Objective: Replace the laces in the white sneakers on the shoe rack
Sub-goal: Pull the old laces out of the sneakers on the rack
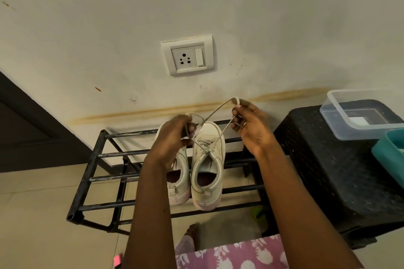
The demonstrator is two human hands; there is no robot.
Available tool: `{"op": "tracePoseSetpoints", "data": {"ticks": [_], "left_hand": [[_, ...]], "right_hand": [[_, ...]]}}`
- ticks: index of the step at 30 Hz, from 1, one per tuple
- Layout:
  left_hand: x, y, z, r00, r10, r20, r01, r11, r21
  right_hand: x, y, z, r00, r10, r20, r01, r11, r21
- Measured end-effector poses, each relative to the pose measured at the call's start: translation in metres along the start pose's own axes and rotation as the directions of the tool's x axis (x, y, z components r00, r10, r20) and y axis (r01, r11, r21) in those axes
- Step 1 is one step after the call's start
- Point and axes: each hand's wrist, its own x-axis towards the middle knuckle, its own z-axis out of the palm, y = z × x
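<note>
Two white sneakers stand side by side on the top bars of a black metal shoe rack, toes toward the wall. The right sneaker has a pale lace threaded through its eyelets. Both lace ends are lifted above the shoe and cross over its toe. My left hand pinches one looped end above the left sneaker, which it partly hides. My right hand pinches the other looped end higher up, close to the wall.
A black plastic stool stands right of the rack, carrying a clear plastic box and a teal container. A wall socket sits above the rack. A dark door is at left. My foot stands on the tiled floor below.
</note>
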Motion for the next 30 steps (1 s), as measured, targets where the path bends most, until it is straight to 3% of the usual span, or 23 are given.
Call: {"op": "tracePoseSetpoints", "data": {"ticks": [4, 6, 7, 8, 10, 11, 13, 16, 20, 30], "left_hand": [[0.0, 0.006, -0.009, 0.984, 0.137, -0.117, -0.164, 0.949, -0.268], [0.001, 0.004, -0.01, 0.972, 0.188, -0.141, -0.217, 0.947, -0.236], [0.002, 0.002, -0.011, 0.972, 0.195, -0.132, -0.212, 0.968, -0.135], [0.004, -0.001, -0.011, 0.977, 0.182, -0.113, -0.181, 0.983, 0.018], [0.009, -0.01, -0.009, 0.985, 0.138, -0.107, -0.085, 0.914, 0.397], [0.011, -0.014, -0.008, 0.986, 0.127, -0.108, -0.039, 0.806, 0.59], [0.011, -0.019, -0.004, 0.987, 0.123, -0.103, 0.004, 0.622, 0.783], [0.011, -0.023, 0.002, 0.996, 0.076, -0.055, -0.009, 0.66, 0.751], [0.009, -0.026, 0.01, 0.999, 0.027, 0.019, -0.031, 0.58, 0.814], [0.011, -0.028, 0.011, 0.999, 0.025, 0.044, -0.051, 0.513, 0.857]], "right_hand": [[0.001, -0.014, -0.007, 0.987, -0.158, -0.002, 0.157, 0.979, 0.127], [-0.001, -0.021, -0.012, 0.967, -0.251, -0.043, 0.248, 0.967, -0.065], [-0.001, -0.022, -0.014, 0.952, -0.301, -0.047, 0.275, 0.917, -0.29], [-0.001, -0.022, -0.016, 0.938, -0.346, -0.028, 0.271, 0.781, -0.562], [0.002, -0.012, -0.018, 0.941, -0.329, 0.075, 0.189, 0.329, -0.925], [0.002, -0.006, -0.017, 0.959, -0.262, 0.109, 0.154, 0.157, -0.976], [0.0, 0.006, -0.011, 0.99, -0.1, 0.104, 0.106, 0.017, -0.994], [-0.005, 0.016, 0.003, 0.985, 0.097, 0.142, 0.14, 0.026, -0.99], [-0.011, 0.022, 0.013, 0.952, 0.213, 0.219, 0.189, 0.156, -0.97], [-0.011, 0.026, 0.018, 0.945, 0.185, 0.269, 0.263, 0.056, -0.963]]}}
